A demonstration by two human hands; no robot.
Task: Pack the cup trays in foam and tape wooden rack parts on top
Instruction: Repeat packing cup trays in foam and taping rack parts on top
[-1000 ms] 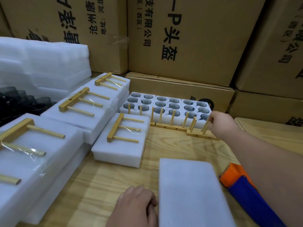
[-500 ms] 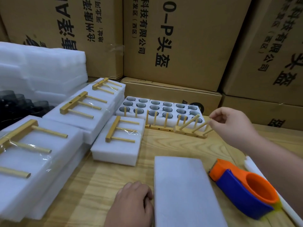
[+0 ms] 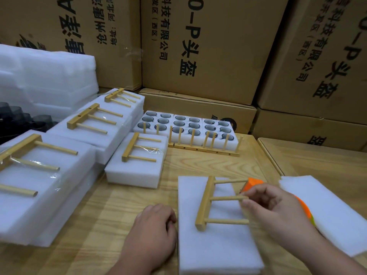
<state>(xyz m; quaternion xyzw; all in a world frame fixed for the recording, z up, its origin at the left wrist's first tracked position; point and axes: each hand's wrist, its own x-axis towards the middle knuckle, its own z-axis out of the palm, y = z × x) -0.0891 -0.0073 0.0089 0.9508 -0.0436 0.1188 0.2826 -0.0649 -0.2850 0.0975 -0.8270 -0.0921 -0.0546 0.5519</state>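
A wooden rack part (image 3: pixel 207 203), a bar with three dowels, lies on a white foam block (image 3: pixel 214 245) near the table's front. My right hand (image 3: pixel 272 205) pinches the tip of its middle dowel. My left hand (image 3: pixel 153 231) rests against the foam block's left edge, fingers curled. More rack parts (image 3: pixel 204 147) stand upright farther back, in front of foam cup trays (image 3: pixel 184 126) holding dark cups. Several finished foam packs with taped rack parts (image 3: pixel 137 161) lie at the left.
An orange and blue tape dispenser (image 3: pixel 256 185) sits behind my right hand. A loose foam sheet (image 3: pixel 327 211) lies at the right. Stacked foam (image 3: pixel 45 80) and dark cups (image 3: pixel 19 120) are at the far left. Cardboard boxes (image 3: pixel 198 46) wall the back.
My right hand took a rack part from the back row, carried it toward me and laid it on the near foam block. The left hand stayed by the block.
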